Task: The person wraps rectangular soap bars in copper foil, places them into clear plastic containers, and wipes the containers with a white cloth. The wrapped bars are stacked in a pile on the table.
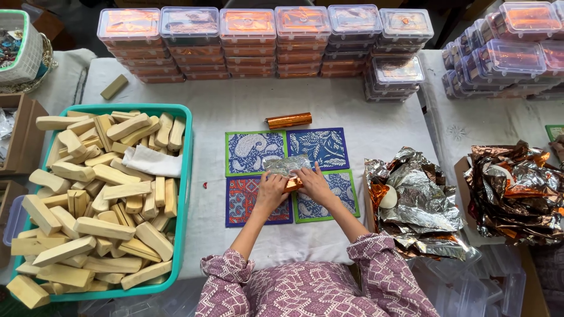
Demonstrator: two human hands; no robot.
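Hands meet over four patterned mats (320, 147) at the table's middle. Left hand (271, 191) and right hand (314, 183), fingers pressed down, pinch a foil sheet (286, 165) around a copper-wrapped bar (292, 184) lying where the mats join. Beyond the mats lies a copper foil roll (288, 120); left of them a teal tub (185, 176) holds wooden blocks (103, 205); right of them sits crumpled foil (417, 205).

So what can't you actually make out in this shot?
- Head view: the piece under the foil sheet, covered by foil, the left hand and right hand.
- Contents of the stacked clear boxes: too small, lids glare.
- White basket: cut off by the left edge.
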